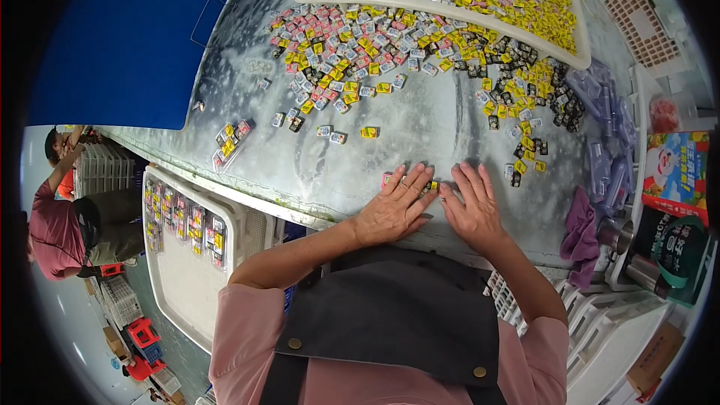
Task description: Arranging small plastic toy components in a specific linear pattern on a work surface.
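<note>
Both forearms reach up to the near edge of the worktable (427, 127). My left hand (394, 208) lies palm down, fingers stretched over a few small printed pieces, of which a pink one (386, 179) shows at its outer side. My right hand (472, 206) rests flat beside it, fingers extended, its inner edge by a yellow piece (434, 186) in the gap between the hands. What lies under the palms is hidden. Just ahead sit a loose yellow piece (369, 133) and two white ones (337, 138). Farther off spreads a heap of pink, white, yellow and black pieces (360, 45).
A white tray (450, 11) of more pieces stands at the back. Clear plastic cases (600, 157) and a purple cloth (579, 236) lie at the right. One filled case (231, 142) rests left, above a tray of packed cases (172, 270). A co-worker (64, 225) stands far left.
</note>
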`<state>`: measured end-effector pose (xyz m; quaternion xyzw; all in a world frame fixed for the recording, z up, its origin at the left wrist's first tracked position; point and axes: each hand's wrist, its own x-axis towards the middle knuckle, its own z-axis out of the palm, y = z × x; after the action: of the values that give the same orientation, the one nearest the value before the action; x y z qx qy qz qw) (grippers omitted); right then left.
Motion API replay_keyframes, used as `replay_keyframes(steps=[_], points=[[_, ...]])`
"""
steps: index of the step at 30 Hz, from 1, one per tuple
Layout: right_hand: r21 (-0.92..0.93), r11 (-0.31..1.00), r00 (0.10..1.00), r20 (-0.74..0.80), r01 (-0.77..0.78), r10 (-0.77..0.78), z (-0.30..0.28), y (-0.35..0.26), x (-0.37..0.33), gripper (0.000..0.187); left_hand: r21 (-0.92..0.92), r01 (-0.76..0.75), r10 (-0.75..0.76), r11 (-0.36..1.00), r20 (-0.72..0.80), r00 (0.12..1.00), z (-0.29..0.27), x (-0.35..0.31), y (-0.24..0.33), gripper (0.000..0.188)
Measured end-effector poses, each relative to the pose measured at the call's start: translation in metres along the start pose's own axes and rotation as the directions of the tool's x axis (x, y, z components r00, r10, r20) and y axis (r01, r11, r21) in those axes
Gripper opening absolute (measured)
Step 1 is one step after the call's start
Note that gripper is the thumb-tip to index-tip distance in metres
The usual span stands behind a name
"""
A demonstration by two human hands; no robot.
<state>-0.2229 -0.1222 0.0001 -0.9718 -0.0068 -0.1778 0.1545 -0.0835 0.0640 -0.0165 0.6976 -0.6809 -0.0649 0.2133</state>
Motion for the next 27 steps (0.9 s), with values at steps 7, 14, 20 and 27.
replay_keyframes(steps=[7, 14, 20, 27], points=[[0.122, 0.987, 0.994, 0.024, -0.109, 0.107, -0.007, -0.002, 0.005, 0.031, -0.01, -0.005, 0.005, 1.0, -0.01, 1.0, -0.002, 0.0, 0.0, 0.066], [0.223, 0.966, 0.991, 0.068, -0.131, 0.119, -0.002, -0.005, 0.018, 0.031, -0.008, -0.007, 0.007, 1.0, -0.025, 1.0, -0.002, 0.0, -0.001, 0.065], [0.253, 0.956, 0.989, 0.051, -0.146, 0.138, -0.001, -0.005, 0.013, 0.03, -0.045, 0.0, -0.002, 0.999, -0.038, 0.999, 0.001, -0.003, -0.002, 0.065], [0.243, 0.959, 0.989, 0.008, -0.143, 0.146, 0.005, -0.008, 0.013, 0.029, -0.073, 0.019, -0.022, 0.997, -0.044, 0.999, 0.0, -0.003, -0.003, 0.065]])
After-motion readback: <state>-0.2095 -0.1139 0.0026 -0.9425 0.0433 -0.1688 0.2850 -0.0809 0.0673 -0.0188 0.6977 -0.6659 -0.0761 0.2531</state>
